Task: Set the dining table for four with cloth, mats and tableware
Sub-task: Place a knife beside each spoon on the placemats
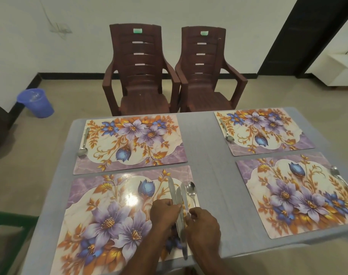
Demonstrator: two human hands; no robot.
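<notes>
1. Four floral mats lie on the grey cloth (206, 147) that covers the worktop, two along the far edge and two along the near edge, and three of them carry a single spoon: far-left spoon (83, 144), far-right spoon (226, 132), near-right spoon (336, 174).
2. Both hands are busy over the right side of the near-left mat (117, 219). The left hand (165, 212) has its fingers curled over a bundle of knives (178, 197), blades pointing to the far edge.
3. The right hand (203, 223) pinches the handle end of the cutlery right beside them. A fourth spoon (191, 190) sits just right of the knives, its handle running under those fingers; whether they grip the spoon or a knife, I cannot tell.
4. My read: the spoon is being settled here and the knives are next to be shared out.
5. To do it well, peel off one knife with the right hand while the left keeps the rest clamped, so nothing fans out and slides.
6. Lay it parallel to the spoon, just beside it, straight with the mat's right edge.
7. Watch the lowest piece: it reaches almost to the near edge of the worktop and could tip off.
8. Match the other places, where the spoons lie along a side edge of each mat.
</notes>
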